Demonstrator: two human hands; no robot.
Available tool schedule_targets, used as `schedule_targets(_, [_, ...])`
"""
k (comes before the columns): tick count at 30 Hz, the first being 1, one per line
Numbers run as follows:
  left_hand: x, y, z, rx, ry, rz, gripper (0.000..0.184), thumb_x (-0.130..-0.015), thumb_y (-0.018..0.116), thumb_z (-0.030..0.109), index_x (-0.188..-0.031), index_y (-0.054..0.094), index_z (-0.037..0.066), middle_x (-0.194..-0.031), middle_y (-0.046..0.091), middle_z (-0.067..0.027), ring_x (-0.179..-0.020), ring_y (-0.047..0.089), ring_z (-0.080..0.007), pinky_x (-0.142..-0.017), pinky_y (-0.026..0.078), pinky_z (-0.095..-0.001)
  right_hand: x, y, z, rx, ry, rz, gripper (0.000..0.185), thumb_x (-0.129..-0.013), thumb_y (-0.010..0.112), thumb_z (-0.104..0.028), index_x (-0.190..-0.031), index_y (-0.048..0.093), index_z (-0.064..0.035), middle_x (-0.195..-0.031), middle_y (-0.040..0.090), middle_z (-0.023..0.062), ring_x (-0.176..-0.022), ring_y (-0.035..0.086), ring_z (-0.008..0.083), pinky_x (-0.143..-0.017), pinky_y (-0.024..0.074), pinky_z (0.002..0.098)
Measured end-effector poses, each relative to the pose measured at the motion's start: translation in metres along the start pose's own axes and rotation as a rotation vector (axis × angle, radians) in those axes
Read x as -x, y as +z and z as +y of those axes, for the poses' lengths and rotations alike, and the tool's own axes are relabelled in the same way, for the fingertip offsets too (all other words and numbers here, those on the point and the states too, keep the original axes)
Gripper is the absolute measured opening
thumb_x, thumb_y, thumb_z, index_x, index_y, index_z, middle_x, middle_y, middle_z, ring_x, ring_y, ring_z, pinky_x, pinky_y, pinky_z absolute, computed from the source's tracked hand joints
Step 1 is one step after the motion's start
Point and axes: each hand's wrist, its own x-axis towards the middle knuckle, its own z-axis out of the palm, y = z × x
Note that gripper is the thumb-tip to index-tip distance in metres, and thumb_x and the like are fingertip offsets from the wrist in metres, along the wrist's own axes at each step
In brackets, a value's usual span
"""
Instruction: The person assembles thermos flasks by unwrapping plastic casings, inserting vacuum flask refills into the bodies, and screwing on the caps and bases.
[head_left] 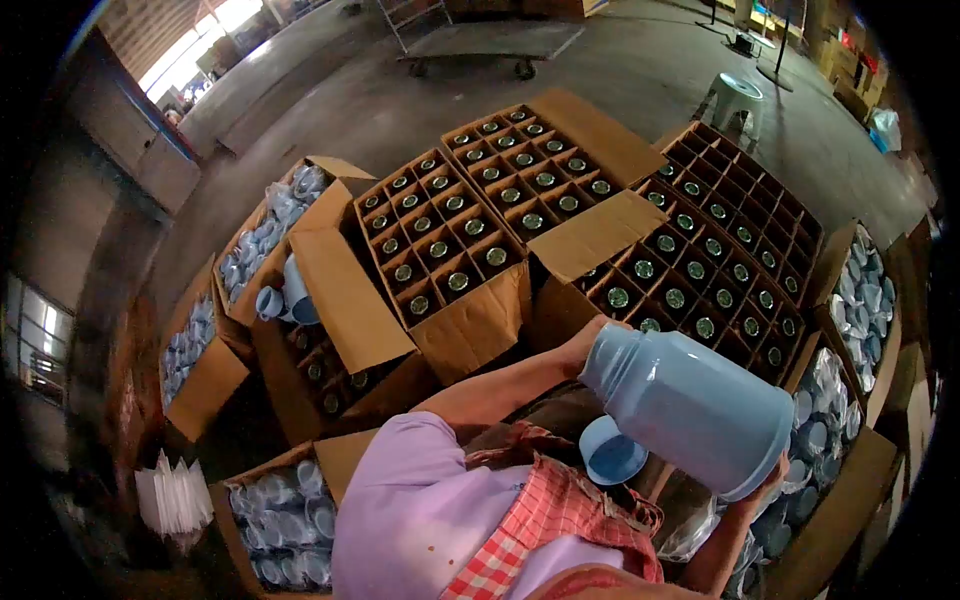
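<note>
At the far middle you have a flat trolley (490, 42) on wheels, a metal frame rising at its left end, standing on the grey floor (330, 90). To your far right is a pale stool (738, 88), with a thin dark stand (776, 80) just beyond it and a whitish bag (886, 130) farther right. Bright daylight fills an opening (200, 45) at far left; nearer on your left are a paned window (40, 335) and a fanned bundle of white sheets (173, 495).
</note>
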Motion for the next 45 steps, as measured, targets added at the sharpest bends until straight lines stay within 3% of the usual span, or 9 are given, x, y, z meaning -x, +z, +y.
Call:
schedule_targets(9, [0.01,0.01,0.046,-0.183,0.176,0.033,0.02,-0.077,0.067,0.014,-0.09,0.063,-0.001,-0.089,0.064,-0.0029,-0.082,0.057,-0.008,-0.073,0.047,-0.0259,0.007,0.004,0.004,-0.008,0.073,0.019,0.034,-0.082,0.059,-0.012,-0.115,0.052,-0.0068,-0.095,0.062,0.0127,-0.083,0.062,0.0275,-0.074,0.0504,0.0362])
schedule_targets(14, [0.01,0.018,0.057,-0.546,0.584,0.031,0.031,-0.07,0.064,0.02,-0.093,0.058,0.001,-0.082,0.06,-0.0142,-0.073,0.06,-0.0308,-0.064,0.048,-0.0326,-0.002,0.008,0.004,-0.012,0.095,0.019,0.033,-0.082,0.058,-0.013,-0.114,0.052,-0.0071,-0.095,0.063,0.012,-0.082,0.062,0.0266,-0.073,0.0503,0.036])
schedule_targets(22, [0.023,0.036,0.085,-0.872,0.869,-0.069,0.04,-0.068,0.063,0.019,-0.1,0.053,-0.002,-0.071,0.051,-0.0109,-0.06,0.057,-0.026,-0.045,0.044,-0.0352,-0.013,0.011,0.004,-0.028,0.126,0.014,0.032,-0.082,0.058,-0.015,-0.113,0.054,-0.0076,-0.094,0.063,0.011,-0.081,0.062,0.0253,-0.073,0.05,0.0357])
schedule_targets(25, [0.032,0.047,0.1,-1.107,1.021,-0.148,0.043,-0.071,0.059,0.013,-0.108,0.048,-0.007,-0.08,0.055,-0.0188,-0.058,0.057,-0.0257,-0.042,0.047,-0.0317,-0.009,0.008,0.002,-0.022,0.146,0.001,0.031,-0.083,0.057,-0.016,-0.113,0.054,-0.0078,-0.093,0.063,0.0106,-0.081,0.062,0.0248,-0.073,0.0499,0.0356])
schedule_targets(33, [0.038,0.08,0.143,-1.419,1.333,-0.221,0.036,-0.07,0.057,0.017,-0.091,0.056,-0.012,-0.079,0.056,-0.0246,-0.056,0.054,-0.0244,-0.041,0.045,-0.0284,-0.002,-0.006,-0.013,-0.059,0.222,-0.015,0.03,-0.083,0.057,-0.017,-0.112,0.055,-0.0083,-0.092,0.064,0.0096,-0.079,0.061,0.0235,-0.072,0.0497,0.0353])
schedule_targets(37, [0.059,0.108,0.17,-1.256,0.945,-0.417,0.039,-0.069,0.058,0.02,-0.094,0.056,-0.01,-0.087,0.057,-0.0279,-0.072,0.058,-0.0292,-0.047,0.048,-0.0307,-0.009,0.002,-0.037,-0.188,0.29,-0.053,0.03,-0.083,0.056,-0.018,-0.111,0.056,-0.0085,-0.091,0.064,0.009,-0.079,0.061,0.0228,-0.072,0.0496,0.0352])
schedule_targets(40, [0.035,0.085,0.198,-0.642,0.584,-0.779,0.066,-0.053,0.071,0.026,-0.108,0.053,-0.006,-0.103,0.057,-0.0207,-0.085,0.058,-0.0295,-0.066,0.05,-0.034,-0.034,0.037,-0.062,-0.465,0.371,-0.179,0.03,-0.083,0.056,-0.019,-0.111,0.056,-0.0087,-0.091,0.064,0.0086,-0.078,0.061,0.0223,-0.072,0.0495,0.0351])
schedule_targets(43, [-0.011,0.03,0.166,-0.041,0.41,-0.73,0.075,-0.055,0.077,0.027,-0.119,0.05,-0.002,-0.117,0.054,-0.0124,-0.1,0.056,-0.0293,-0.086,0.044,-0.04,-0.052,0.081,-0.084,-0.724,0.464,-0.363,0.029,-0.083,0.056,-0.019,-0.11,0.057,-0.0089,-0.091,0.064,0.0082,-0.078,0.061,0.0218,-0.072,0.0494,0.035])
schedule_targets(45, [-0.013,0.034,0.141,-0.417,0.565,-0.606,0.071,-0.057,0.076,0.027,-0.119,0.051,0.001,-0.121,0.052,-0.0128,-0.108,0.052,-0.0299,-0.091,0.041,-0.0408,-0.056,0.109,-0.091,-0.865,0.537,-0.465,0.029,-0.083,0.056,-0.02,-0.11,0.057,-0.009,-0.09,0.064,0.008,-0.077,0.061,0.0215,-0.072,0.0493,0.0349])
